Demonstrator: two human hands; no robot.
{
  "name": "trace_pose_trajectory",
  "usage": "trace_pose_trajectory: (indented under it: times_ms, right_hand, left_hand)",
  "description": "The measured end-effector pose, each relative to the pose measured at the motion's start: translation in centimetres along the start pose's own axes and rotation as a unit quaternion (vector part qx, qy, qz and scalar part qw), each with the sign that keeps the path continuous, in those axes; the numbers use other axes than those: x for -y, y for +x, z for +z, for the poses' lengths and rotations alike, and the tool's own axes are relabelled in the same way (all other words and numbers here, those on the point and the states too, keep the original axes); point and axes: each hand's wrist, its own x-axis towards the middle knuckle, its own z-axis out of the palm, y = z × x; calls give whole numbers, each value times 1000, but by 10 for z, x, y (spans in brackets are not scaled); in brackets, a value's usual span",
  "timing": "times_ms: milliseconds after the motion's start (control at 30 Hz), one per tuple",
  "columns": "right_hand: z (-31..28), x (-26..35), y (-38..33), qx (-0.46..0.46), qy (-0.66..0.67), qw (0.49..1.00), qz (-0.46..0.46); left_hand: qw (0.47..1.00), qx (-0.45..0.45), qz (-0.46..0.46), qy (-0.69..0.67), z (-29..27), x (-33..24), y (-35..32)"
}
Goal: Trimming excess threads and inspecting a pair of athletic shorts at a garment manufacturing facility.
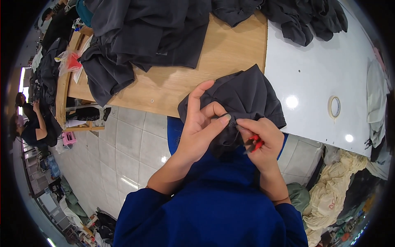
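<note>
A dark grey garment [242, 92] hangs over the near edge of the wooden table [230, 45]. My left hand [200, 125] grips a bunched fold of it, thumb pressed toward the seam. My right hand [260, 138] pinches the same fold from the right and holds small red-handled snips [254, 144] in its palm. The two hands meet at a dark seam or thread between the fingertips. Both blue sleeves enter from the bottom of the picture.
A big pile of dark garments [144, 37] covers the back of the wooden table, and more lie on the white table [321, 70] beside a tape roll [334, 107]. Cream cloth [333, 185] is heaped lower right. Another person [31, 123] works far left over the tiled floor.
</note>
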Motion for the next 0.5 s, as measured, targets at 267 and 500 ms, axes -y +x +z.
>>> trace_pose_trajectory:
  times_ms: [267,500]
  right_hand:
    - [-11,-5,-5,-48,342,909,233]
    - [-10,4,6,-56,320,920,221]
  left_hand:
    - [996,22,-7,83,1,-1,3]
    - [976,112,0,189,-3,-2,6]
